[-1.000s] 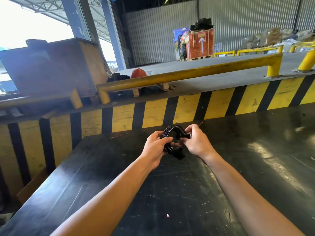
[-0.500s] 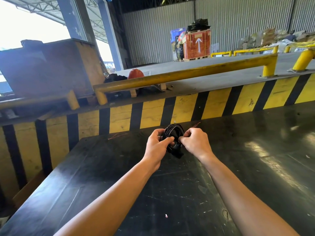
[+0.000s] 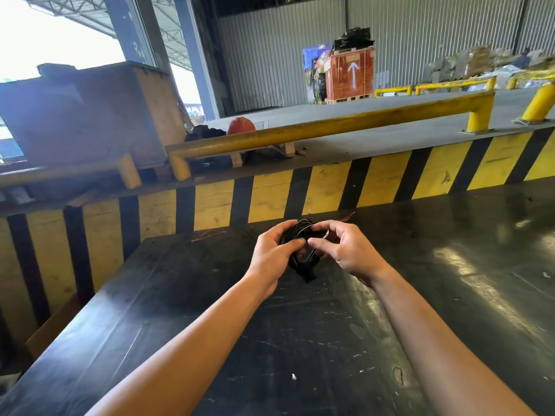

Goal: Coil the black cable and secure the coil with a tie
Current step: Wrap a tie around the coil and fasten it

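A small coil of black cable (image 3: 303,253) is held up over the black table (image 3: 300,340), near its far edge. My left hand (image 3: 274,256) grips the coil's left side, thumb pressed across the loops. My right hand (image 3: 345,250) is at the coil's right side, thumb and forefinger pinched on a thin tie (image 3: 326,234) at the loops. A black plug end (image 3: 309,276) hangs below the coil. Much of the coil is hidden by my fingers.
Thin red ties (image 3: 208,235) lie on the table's far edge, another red tie (image 3: 347,217) behind my right hand. A yellow-and-black striped wall (image 3: 375,184) rises behind the table, topped by a yellow rail (image 3: 330,127). A wooden crate (image 3: 90,115) stands at left.
My right hand's fingers have spread a little and shifted right along the coil. The coil stays in my left hand, at about the same place over the table.
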Demonstrator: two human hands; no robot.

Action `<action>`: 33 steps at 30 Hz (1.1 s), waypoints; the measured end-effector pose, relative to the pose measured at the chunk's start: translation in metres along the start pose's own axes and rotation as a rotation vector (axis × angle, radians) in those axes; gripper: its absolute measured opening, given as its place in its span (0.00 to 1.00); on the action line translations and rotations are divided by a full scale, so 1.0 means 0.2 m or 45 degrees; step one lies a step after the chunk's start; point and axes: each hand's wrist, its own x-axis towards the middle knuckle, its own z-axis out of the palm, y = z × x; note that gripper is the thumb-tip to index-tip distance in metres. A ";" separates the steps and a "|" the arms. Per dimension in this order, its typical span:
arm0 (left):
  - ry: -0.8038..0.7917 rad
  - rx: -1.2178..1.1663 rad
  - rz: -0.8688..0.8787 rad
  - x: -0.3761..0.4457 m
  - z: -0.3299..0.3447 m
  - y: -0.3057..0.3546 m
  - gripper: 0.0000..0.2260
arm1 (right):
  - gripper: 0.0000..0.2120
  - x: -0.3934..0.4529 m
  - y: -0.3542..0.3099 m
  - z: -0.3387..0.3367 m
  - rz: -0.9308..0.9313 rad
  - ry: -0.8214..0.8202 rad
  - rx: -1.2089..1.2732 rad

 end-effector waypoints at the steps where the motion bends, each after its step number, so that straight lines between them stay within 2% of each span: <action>1: -0.007 0.043 0.009 0.00 0.00 0.00 0.17 | 0.11 0.00 0.00 -0.01 -0.090 0.050 -0.176; 3: -0.052 0.114 0.013 -0.01 0.00 0.00 0.23 | 0.09 -0.01 0.00 -0.01 -0.253 0.125 -0.391; 5: -0.107 0.168 0.015 -0.02 0.01 0.00 0.28 | 0.09 -0.01 0.00 -0.02 -0.336 0.155 -0.449; 11: -0.178 0.490 0.082 -0.02 0.00 -0.01 0.36 | 0.07 -0.01 0.01 -0.06 -0.288 -0.074 -0.489; 15: -0.265 0.715 0.174 -0.03 -0.01 -0.01 0.38 | 0.07 0.00 0.00 -0.09 -0.393 -0.035 -0.577; 20: -0.431 0.817 0.210 -0.03 -0.01 0.01 0.39 | 0.09 0.01 0.03 -0.07 -0.292 0.001 -0.475; 25: -0.479 0.887 0.208 -0.02 -0.03 -0.01 0.39 | 0.09 0.01 0.09 -0.05 -0.154 0.011 -0.311; 29: -0.530 0.894 0.156 -0.01 -0.05 -0.05 0.39 | 0.06 0.00 0.12 -0.02 -0.082 -0.082 -0.328; 33: -0.556 0.811 0.068 0.00 -0.08 -0.08 0.40 | 0.05 0.01 0.12 -0.01 -0.112 -0.145 -0.511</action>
